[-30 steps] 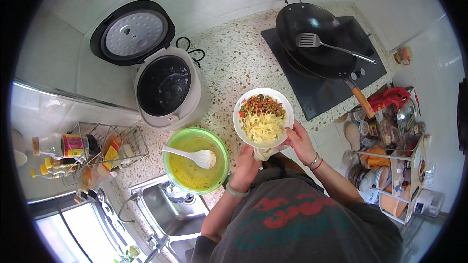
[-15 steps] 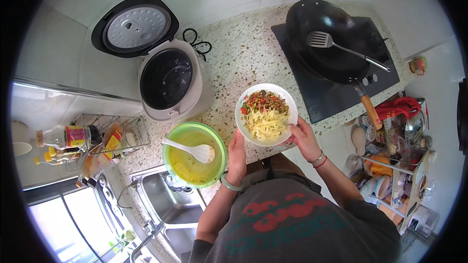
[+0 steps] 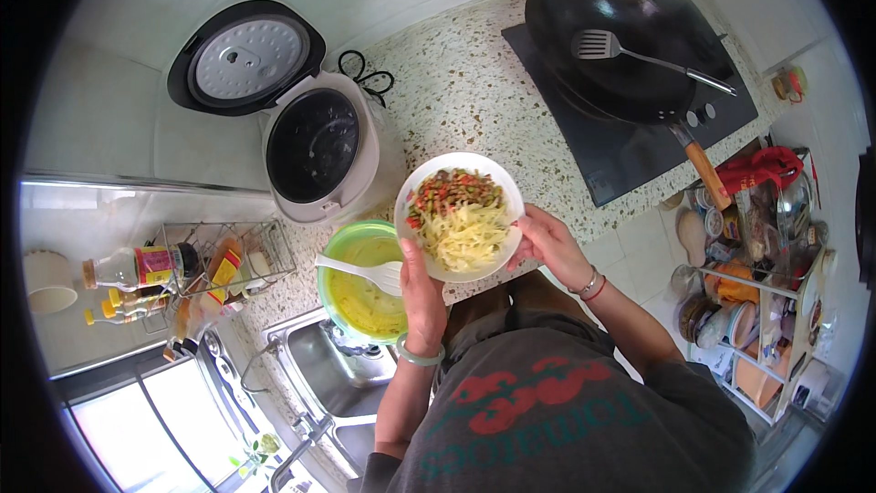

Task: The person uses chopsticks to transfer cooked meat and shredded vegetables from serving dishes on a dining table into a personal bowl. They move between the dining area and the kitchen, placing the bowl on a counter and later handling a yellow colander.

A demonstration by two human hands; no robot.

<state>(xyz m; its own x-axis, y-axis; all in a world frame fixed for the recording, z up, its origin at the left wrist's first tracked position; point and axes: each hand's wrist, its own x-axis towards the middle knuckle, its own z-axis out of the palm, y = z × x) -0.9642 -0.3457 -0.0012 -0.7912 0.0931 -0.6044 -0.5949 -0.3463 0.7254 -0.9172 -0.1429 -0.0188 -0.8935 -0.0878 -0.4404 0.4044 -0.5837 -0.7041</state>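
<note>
now, in the head view, the left hand (image 3: 422, 297) and the right hand (image 3: 550, 246) hold a white bowl (image 3: 516, 196) from both sides, each thumb at its rim; the other fingers are partly hidden. it is in front of the body, near the green basin (image 3: 328, 297), with yellow shreds (image 3: 465, 237) beside a chopped mix (image 3: 456, 190).

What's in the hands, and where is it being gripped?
A white dish of food, held by its rim: the left hand at the lower-left edge, the right hand at the right edge.
</note>
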